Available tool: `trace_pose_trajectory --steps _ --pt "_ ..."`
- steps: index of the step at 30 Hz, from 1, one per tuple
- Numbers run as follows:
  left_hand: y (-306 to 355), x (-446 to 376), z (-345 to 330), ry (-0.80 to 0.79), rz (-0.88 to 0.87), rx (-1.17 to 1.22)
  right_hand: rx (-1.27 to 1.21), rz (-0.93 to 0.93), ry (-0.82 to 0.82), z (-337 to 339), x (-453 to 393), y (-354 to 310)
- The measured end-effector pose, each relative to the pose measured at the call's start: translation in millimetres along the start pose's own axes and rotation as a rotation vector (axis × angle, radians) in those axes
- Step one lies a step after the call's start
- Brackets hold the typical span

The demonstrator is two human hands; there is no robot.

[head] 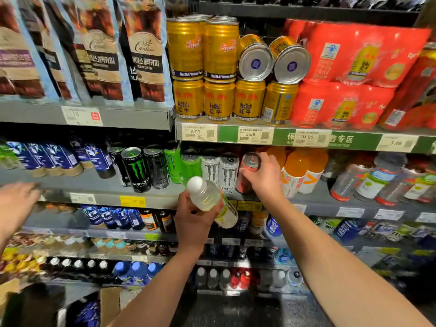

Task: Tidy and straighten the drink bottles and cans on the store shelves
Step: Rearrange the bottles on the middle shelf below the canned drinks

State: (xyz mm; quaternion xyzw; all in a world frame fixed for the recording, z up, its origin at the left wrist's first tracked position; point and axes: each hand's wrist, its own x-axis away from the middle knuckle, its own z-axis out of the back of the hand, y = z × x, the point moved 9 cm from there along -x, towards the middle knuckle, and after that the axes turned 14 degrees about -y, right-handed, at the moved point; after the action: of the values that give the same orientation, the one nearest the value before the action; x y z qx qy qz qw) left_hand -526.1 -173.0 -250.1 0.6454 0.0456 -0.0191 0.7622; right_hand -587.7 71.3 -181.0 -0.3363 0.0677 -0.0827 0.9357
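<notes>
My left hand [194, 217] grips a clear plastic bottle [208, 197] with a white cap and pale yellowish drink, tilted in front of the middle shelf's edge. My right hand [265, 179] is curled round a red can [250, 165] that leans on the middle shelf [103, 182], right of two white Monster cans [220, 172]. Black and green Monster cans [139, 168] stand further left. On the shelf above, two gold Red Bull cans [273, 59] lie on their sides on top of upright ones [219, 100].
Another person's hand [14, 204], blurred, reaches in at the left edge by the middle shelf. Orange drink bottles [299, 171] stand just right of my right hand. Red multipacks [349, 74] fill the upper right; coffee pouches [99, 50] hang upper left. Lower shelves hold more bottles.
</notes>
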Motion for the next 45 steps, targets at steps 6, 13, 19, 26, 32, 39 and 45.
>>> trace_pose_trajectory --steps 6,13,19,26,32,39,45 --pt "-0.7 -4.7 2.6 -0.063 -0.019 0.035 0.092 -0.089 -0.049 -13.6 -17.7 -0.2" --pt "2.2 -12.7 -11.6 -0.137 -0.034 0.072 0.175 -0.046 -0.113 -15.6 -19.9 -1.0" --pt "11.6 -11.4 -41.2 -0.206 -0.038 0.13 0.022 -0.023 -0.011 3.9 15.3 25.3" --pt "21.3 -2.0 -104.7 -0.289 -0.012 0.257 -0.165 -0.099 0.166 52.5 55.4 99.7" --pt "35.2 11.1 -166.6 -0.332 -0.013 0.194 -0.271 -0.19 0.237 94.0 65.9 177.5" --pt "56.3 25.9 -244.9 -0.232 -0.012 0.25 -0.243 -0.116 0.462 165.0 56.0 247.2" --pt "76.4 34.5 -293.9 -0.083 0.001 0.272 -0.359 -0.061 0.256 172.1 22.1 272.4"
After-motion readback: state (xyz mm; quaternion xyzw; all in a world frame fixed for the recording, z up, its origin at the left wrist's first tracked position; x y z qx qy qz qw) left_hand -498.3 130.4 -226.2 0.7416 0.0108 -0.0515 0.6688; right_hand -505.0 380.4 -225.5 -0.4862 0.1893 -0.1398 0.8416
